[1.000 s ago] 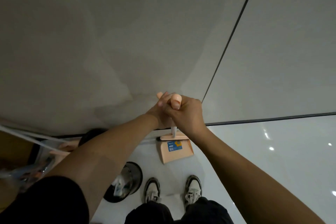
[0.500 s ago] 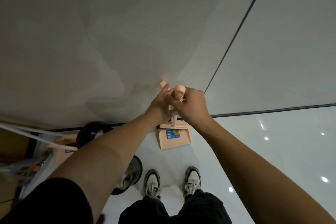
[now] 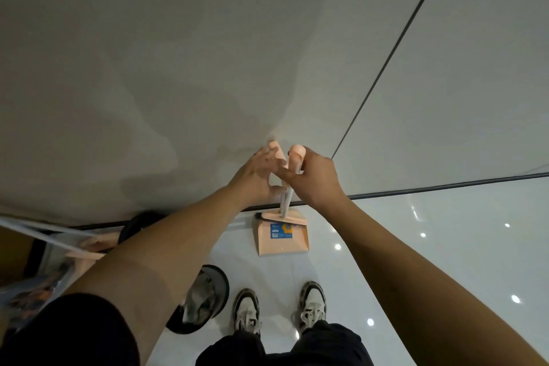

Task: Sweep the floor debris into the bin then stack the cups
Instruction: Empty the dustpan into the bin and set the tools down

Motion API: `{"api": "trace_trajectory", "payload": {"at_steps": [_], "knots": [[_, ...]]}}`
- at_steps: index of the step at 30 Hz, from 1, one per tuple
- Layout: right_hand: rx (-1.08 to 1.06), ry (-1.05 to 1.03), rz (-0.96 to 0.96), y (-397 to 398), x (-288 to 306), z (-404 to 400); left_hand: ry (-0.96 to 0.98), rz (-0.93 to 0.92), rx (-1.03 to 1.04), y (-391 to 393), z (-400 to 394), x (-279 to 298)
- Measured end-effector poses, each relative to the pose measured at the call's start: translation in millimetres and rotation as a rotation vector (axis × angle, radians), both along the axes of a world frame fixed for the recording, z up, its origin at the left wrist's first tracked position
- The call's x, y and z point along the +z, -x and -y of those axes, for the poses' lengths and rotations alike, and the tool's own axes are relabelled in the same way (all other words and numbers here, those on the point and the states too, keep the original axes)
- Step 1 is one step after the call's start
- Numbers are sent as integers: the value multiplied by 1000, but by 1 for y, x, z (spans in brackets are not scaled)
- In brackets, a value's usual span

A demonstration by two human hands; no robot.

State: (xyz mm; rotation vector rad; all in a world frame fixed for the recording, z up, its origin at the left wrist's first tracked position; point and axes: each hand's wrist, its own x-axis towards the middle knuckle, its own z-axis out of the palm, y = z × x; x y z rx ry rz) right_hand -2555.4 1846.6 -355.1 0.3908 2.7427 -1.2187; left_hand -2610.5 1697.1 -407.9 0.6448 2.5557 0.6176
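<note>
A peach dustpan [image 3: 282,236] with a blue label stands on the white floor against the wall, a dark brush edge [image 3: 261,215] beside it. Two grey shafts with peach tips rise from it side by side. My right hand [image 3: 316,183] grips the right handle [image 3: 297,153] just under its rounded tip. My left hand [image 3: 257,174] has its fingers spread and touches the left handle [image 3: 274,150], thumb near the shafts. A black bin [image 3: 218,285] with a liner sits on the floor at lower left, partly behind my left forearm. No cups are visible.
A grey wall [image 3: 178,68] with a dark seam fills the upper view; a dark baseboard line runs along its foot. My two shoes [image 3: 246,309] stand just behind the dustpan. Clear plastic clutter [image 3: 44,270] lies at the far left. Glossy floor spreads to the right.
My left hand has loosened from a closed grip to spread fingers. The two handle tips now stand slightly apart. The right hand keeps its hold.
</note>
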Motion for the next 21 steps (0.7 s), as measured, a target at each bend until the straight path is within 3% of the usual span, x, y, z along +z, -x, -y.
{"api": "trace_trajectory", "payload": {"at_steps": [6,13,21], "knots": [[-21,-110,97,-20,-9,-6,41,-90,94,-4,19,14],[-37,-231,191,-61,-18,-4,97,-148,-41,-24,27,35],[-212,-219,242,-140,-17,-41,279,-20,-298,-80,-23,36]]}}
